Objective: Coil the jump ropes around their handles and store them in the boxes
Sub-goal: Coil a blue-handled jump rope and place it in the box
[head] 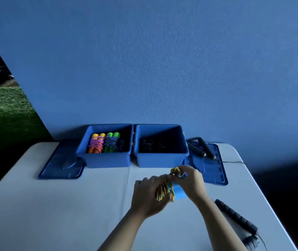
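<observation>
1. Our left hand [149,194] grips the blue handles [179,192] with yellow rope [163,190] coiled round them; our right hand [192,180] pinches the rope's loose end at the top.
2. We judge the winding nearly done; next the end wants tucking.
3. The bundle hangs above the bench [54,205], just before the right box [160,158]; the left box [106,160] already holds coiled ropes.
</observation>
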`<control>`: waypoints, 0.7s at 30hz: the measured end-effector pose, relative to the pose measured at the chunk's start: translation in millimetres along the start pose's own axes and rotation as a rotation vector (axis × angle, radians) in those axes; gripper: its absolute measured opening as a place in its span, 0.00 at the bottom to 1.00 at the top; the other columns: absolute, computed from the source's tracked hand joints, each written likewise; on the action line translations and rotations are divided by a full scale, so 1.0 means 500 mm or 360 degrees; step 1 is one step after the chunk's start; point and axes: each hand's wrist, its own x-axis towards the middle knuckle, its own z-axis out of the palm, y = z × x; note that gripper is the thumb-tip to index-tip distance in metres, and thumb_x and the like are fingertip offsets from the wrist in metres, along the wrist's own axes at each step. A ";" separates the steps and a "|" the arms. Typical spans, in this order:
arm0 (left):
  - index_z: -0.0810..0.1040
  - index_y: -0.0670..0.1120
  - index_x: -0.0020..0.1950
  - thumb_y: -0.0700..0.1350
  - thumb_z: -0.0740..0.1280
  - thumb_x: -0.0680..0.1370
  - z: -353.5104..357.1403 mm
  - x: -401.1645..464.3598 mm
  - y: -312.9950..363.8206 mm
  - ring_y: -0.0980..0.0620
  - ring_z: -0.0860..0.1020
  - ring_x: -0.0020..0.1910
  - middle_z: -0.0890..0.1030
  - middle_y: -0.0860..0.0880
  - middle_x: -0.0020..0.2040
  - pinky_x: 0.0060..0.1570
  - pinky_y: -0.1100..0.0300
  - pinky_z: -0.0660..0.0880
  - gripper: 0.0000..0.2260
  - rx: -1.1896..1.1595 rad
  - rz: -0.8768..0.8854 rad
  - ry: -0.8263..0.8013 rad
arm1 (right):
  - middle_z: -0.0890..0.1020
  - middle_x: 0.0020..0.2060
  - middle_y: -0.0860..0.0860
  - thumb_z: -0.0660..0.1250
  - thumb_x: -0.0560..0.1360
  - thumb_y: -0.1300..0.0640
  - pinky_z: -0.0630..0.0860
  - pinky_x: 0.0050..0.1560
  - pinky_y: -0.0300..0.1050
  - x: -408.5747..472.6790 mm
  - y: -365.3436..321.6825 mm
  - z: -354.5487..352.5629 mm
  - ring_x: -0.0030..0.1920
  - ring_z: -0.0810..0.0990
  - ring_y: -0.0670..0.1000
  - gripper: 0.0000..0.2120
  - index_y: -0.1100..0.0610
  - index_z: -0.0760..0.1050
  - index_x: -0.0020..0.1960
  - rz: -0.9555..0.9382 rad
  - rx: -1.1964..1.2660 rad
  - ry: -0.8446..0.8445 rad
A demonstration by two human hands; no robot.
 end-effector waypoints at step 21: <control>0.72 0.62 0.65 0.61 0.68 0.69 0.012 -0.014 0.016 0.52 0.78 0.42 0.79 0.54 0.47 0.41 0.52 0.72 0.24 0.0166 0.0426 0.0245 | 0.76 0.28 0.56 0.76 0.67 0.56 0.67 0.33 0.45 0.012 0.033 -0.015 0.31 0.72 0.51 0.10 0.59 0.82 0.30 0.0495 0.0359 -0.0111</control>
